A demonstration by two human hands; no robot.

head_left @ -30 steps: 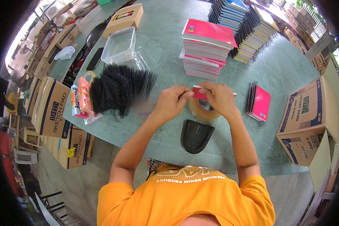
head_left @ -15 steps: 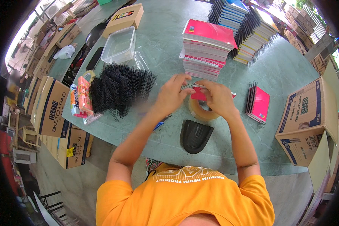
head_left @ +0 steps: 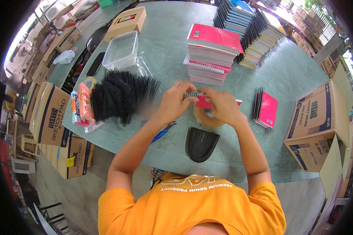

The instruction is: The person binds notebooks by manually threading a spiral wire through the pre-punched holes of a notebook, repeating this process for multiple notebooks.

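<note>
Big green desk [head_left: 164, 51] with lots of stuff on top, and brown boxes [head_left: 51, 113] stacked beside it on the left. Near the middle of the front part, a little red notepad [head_left: 202, 103], held up over a roll of tape [head_left: 208, 119]; hard to tell if touching it. Both hands busy: right hand [head_left: 222, 105] closed on the red notepad, left hand [head_left: 175, 99] pinching a dark coil [head_left: 191, 94] right by the left end of the pad's top edge.

Just below the tape, a rounded black pad [head_left: 202, 144]. By the left arm, a tool with blue handles [head_left: 159, 136]. Farther left, a big messy heap of black coils [head_left: 123, 96], next to a pink and orange pack [head_left: 85, 101]. Behind the heap, a clear plastic tub [head_left: 121, 51] and a tan box [head_left: 125, 24]. Past the hands, a tall stack of red pads [head_left: 213, 38], then blue notebooks [head_left: 237, 16] and yellow-edged notebooks [head_left: 261, 41]. Over to the right, a small pile of red notepads with coils [head_left: 267, 109], then an open cardboard box [head_left: 313, 113].
</note>
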